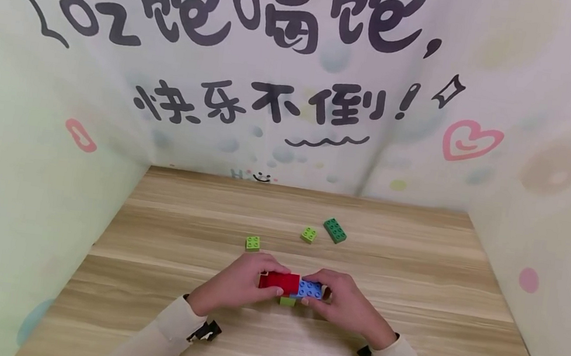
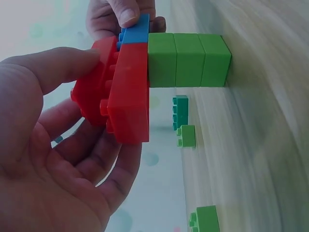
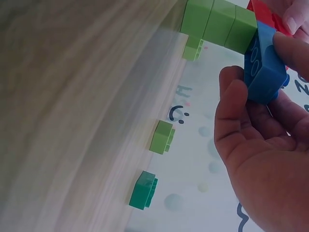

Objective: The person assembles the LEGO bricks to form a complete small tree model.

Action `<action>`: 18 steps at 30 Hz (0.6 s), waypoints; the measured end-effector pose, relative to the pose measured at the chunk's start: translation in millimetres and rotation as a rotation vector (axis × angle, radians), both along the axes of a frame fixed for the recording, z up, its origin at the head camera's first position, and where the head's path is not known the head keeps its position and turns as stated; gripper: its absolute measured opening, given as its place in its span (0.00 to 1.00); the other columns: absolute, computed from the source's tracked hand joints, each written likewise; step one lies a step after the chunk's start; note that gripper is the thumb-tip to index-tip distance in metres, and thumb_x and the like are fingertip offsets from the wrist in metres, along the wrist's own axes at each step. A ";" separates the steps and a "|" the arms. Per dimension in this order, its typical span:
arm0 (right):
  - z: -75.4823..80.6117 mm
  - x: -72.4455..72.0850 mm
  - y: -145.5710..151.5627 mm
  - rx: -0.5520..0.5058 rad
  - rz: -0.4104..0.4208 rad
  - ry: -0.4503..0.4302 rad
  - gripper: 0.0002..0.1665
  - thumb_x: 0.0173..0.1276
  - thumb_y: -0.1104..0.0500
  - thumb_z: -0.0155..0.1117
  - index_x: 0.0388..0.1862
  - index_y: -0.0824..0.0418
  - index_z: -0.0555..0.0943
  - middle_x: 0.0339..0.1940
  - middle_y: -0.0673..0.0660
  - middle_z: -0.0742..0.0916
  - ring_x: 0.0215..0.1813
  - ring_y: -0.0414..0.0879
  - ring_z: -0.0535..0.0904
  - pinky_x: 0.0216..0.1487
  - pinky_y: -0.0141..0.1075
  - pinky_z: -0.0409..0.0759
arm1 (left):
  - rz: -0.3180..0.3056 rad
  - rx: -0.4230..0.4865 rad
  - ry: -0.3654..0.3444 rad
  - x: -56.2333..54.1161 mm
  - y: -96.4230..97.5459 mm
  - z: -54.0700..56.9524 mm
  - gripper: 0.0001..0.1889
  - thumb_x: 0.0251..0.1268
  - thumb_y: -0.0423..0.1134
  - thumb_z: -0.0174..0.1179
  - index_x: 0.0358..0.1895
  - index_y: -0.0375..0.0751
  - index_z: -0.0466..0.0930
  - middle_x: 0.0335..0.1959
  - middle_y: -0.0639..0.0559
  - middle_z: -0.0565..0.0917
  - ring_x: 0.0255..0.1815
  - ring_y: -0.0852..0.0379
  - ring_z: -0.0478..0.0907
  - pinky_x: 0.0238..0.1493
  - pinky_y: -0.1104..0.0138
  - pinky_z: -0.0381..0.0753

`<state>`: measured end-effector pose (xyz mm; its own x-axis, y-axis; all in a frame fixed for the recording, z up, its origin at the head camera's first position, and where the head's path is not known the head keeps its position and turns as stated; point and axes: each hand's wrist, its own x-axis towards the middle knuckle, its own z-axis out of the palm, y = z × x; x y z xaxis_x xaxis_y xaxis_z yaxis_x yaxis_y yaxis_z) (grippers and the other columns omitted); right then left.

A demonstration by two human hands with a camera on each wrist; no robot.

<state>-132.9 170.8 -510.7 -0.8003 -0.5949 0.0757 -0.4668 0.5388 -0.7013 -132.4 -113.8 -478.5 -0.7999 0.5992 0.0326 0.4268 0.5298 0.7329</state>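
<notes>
My left hand (image 1: 238, 281) grips a red toy brick (image 1: 283, 283), thumb on one side and fingers on the other. In the left wrist view this upper red brick (image 2: 91, 84) lies over a lower red brick (image 2: 129, 92), whose studs show in the gap between them. My right hand (image 1: 347, 305) pinches a blue brick (image 1: 311, 290) at the other end, its studs facing up. Beneath the red and blue bricks stands a column of three light green bricks (image 2: 189, 60), its foot on the table.
Behind the hands on the wooden table (image 1: 181, 207) lie two loose light green bricks, one left (image 1: 253, 243) and one farther back (image 1: 309, 235). A dark green brick (image 1: 335, 230) sits beside the latter. Printed walls (image 1: 267, 152) enclose the table's back and sides.
</notes>
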 end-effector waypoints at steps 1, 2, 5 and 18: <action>0.2 0.2 -0.3 0.000 -0.003 0.002 0.22 0.70 0.48 0.77 0.60 0.52 0.86 0.46 0.41 0.88 0.40 0.34 0.80 0.39 0.30 0.85 | 0.000 0.001 0.006 0.3 0.0 -0.3 0.20 0.71 0.45 0.71 0.63 0.47 0.87 0.55 0.56 0.88 0.52 0.61 0.80 0.51 0.69 0.84; 0.4 0.4 -0.6 -0.002 -0.005 0.003 0.22 0.70 0.48 0.77 0.59 0.52 0.86 0.46 0.41 0.88 0.40 0.35 0.80 0.39 0.30 0.85 | 0.000 0.001 0.013 0.3 -0.3 -1.3 0.20 0.71 0.45 0.71 0.63 0.47 0.87 0.55 0.56 0.88 0.52 0.61 0.80 0.51 0.69 0.84; 0.6 1.0 -1.2 -0.006 -0.007 0.004 0.22 0.70 0.49 0.77 0.59 0.53 0.87 0.46 0.42 0.88 0.40 0.34 0.80 0.38 0.29 0.84 | 0.004 0.014 0.015 0.4 -0.4 -3.4 0.20 0.70 0.44 0.72 0.62 0.47 0.87 0.54 0.56 0.88 0.50 0.61 0.80 0.49 0.70 0.84; -2.0 0.9 -1.1 -0.041 0.012 0.014 0.20 0.71 0.46 0.75 0.57 0.52 0.87 0.44 0.41 0.88 0.38 0.34 0.80 0.36 0.29 0.84 | 0.023 0.036 0.073 4.9 4.0 -9.8 0.18 0.68 0.41 0.74 0.58 0.45 0.88 0.53 0.56 0.88 0.53 0.61 0.81 0.57 0.66 0.85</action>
